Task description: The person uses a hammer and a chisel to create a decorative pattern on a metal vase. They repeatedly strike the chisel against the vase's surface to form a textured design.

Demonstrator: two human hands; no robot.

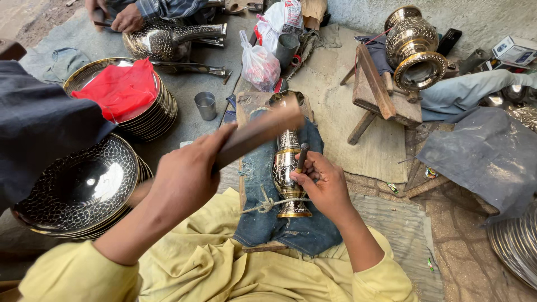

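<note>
1. While the vase (287, 162) lies tied on the blue cloth (263, 223), the left hand (187, 173) grips a wooden block (260, 134) above it.
2. The right hand (324, 187) pinches a punch (302, 157) on the vase's side.
3. Plates (72, 190) sit close on the left.

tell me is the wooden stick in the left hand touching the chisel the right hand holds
Apart. The head view shows the wooden stick raised in the left hand, with a clear gap above the chisel held by the right hand.

Ground (330, 106) covered with sacking; stacked engraved plates (78, 190), steel cup (206, 105), wooden stool (377, 95) on it.
</note>
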